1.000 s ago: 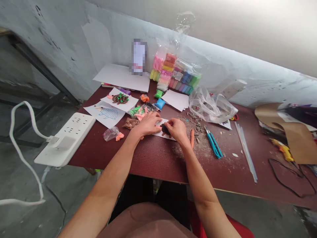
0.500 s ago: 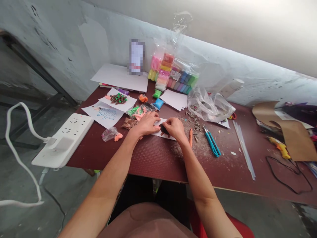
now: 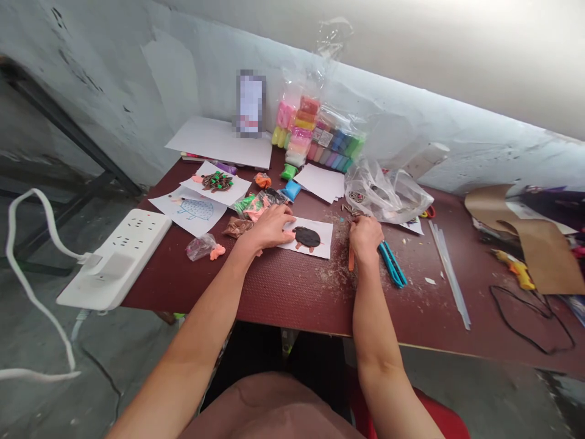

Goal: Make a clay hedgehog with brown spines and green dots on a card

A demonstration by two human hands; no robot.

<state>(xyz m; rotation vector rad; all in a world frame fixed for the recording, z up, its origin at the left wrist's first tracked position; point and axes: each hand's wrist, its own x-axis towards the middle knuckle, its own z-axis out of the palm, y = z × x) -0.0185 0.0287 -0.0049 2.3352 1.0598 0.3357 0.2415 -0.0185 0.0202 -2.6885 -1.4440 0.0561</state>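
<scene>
- Across the near middle of the tabletop (image 3: 283,289), a white card (image 3: 325,247) lies flat between the two hands, its left end covered.
- Over that covered end sits the left hand (image 3: 273,227), thumb and fingers apart, just beside the pink tip of the dark oval figure (image 3: 307,237); how firmly it presses, nobody could say from here.
- And the figure itself: black body, brown feet, lying in plain view on the card, clear of the right hand.
- Off to the right, the right hand (image 3: 367,236) is down among the striped seeds (image 3: 346,209), its back hiding the fingertips; whether they pinch anything, I cannot tell.
- Under or behind that same hand go the upper ends of an orange stick (image 3: 351,259) and a blue cutter (image 3: 393,266).
- Just beyond, a crumpled clear bag (image 3: 397,201) blurs whatever it contains.
- Behind the left hand, small packets (image 3: 258,204) are partly masked by the fingers and wrist.
- Farther left, a seed-covered figure (image 3: 217,181) rests on another card, which overlaps a blue drawing (image 3: 195,208).
- Against the wall, one upright object (image 3: 251,103) is lost in coarse squares, unreadable.
</scene>
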